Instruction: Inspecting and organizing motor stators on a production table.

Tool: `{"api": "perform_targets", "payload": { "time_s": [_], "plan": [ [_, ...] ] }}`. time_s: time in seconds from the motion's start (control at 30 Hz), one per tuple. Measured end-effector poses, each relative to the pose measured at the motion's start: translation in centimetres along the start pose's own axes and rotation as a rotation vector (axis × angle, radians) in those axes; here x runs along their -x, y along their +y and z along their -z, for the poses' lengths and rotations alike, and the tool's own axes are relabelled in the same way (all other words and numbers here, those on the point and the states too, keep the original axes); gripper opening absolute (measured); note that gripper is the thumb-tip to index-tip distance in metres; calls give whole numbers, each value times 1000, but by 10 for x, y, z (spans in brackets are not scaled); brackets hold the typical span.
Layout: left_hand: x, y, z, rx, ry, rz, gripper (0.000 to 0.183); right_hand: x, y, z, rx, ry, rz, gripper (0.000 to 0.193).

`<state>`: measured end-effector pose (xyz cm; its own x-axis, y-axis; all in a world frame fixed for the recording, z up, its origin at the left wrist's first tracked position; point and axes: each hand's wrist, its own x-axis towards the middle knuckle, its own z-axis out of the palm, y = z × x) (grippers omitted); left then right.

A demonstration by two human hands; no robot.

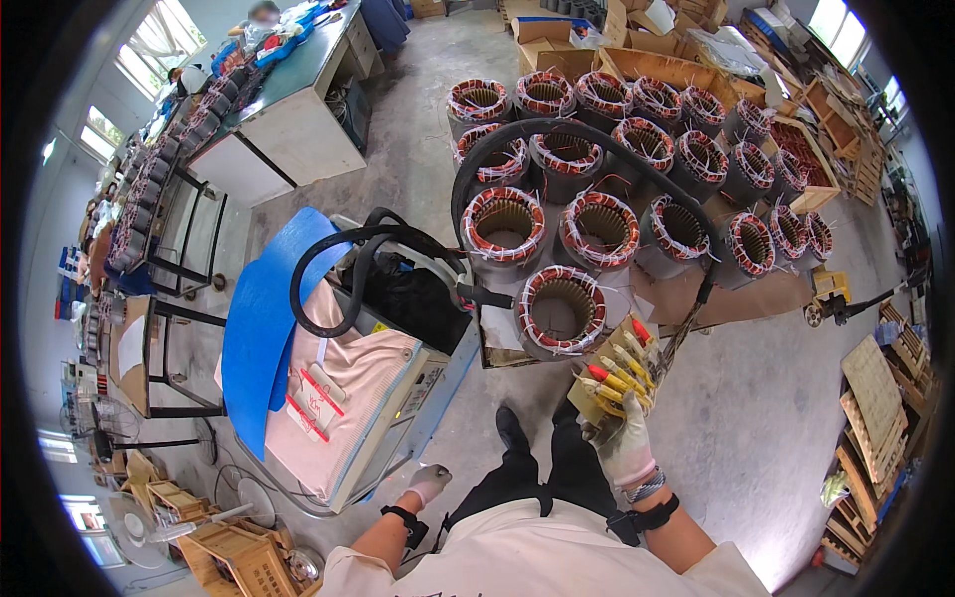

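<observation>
In my gloved right hand (629, 448) is a board with yellow and red clips (619, 373), held in front of my legs. Dark cables (686, 333) run up from it toward the stators. The nearest wound stator (560, 310), a grey ring with red and white laced coils, stands just beyond the board, apart from my hand. My gloved left hand (430, 484) hangs with curled fingers by the corner of the wheeled cart (393, 438), and nothing shows in it. On the cart lie a pink cloth (298, 438) and red-and-white packets (316, 400).
Several rows of stators (599, 231) stand ahead on a low platform. A thick black hose (463, 184) arches over them. A blue sheet (261, 328) leans on the cart. Wooden pallets (875, 413) are stacked at right; a hand pallet truck (831, 298) stands near them. A person (261, 22) is at the far bench.
</observation>
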<state>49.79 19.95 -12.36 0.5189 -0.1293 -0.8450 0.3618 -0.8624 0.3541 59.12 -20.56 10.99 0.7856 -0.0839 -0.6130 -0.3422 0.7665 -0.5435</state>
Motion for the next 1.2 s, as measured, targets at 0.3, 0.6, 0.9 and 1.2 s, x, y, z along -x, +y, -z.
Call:
{"api": "perform_targets", "payload": {
  "time_s": [0.3, 0.6, 0.9, 1.2],
  "plan": [
    [-5, -7, -4, -8, 7, -6, 46, -1, 0, 1, -26, -17, 7, 53],
    [-3, -2, -2, 13, 33, -28, 45, -3, 4, 6, -26, -10, 4, 53],
    [-6, -5, -5, 44, 25, -14, 44, -3, 3, 6, -20, -5, -14, 54],
    [-5, -1, -4, 21, 14, -1, 43, -4, 4, 8, -27, 8, -12, 53]
  ]
}}
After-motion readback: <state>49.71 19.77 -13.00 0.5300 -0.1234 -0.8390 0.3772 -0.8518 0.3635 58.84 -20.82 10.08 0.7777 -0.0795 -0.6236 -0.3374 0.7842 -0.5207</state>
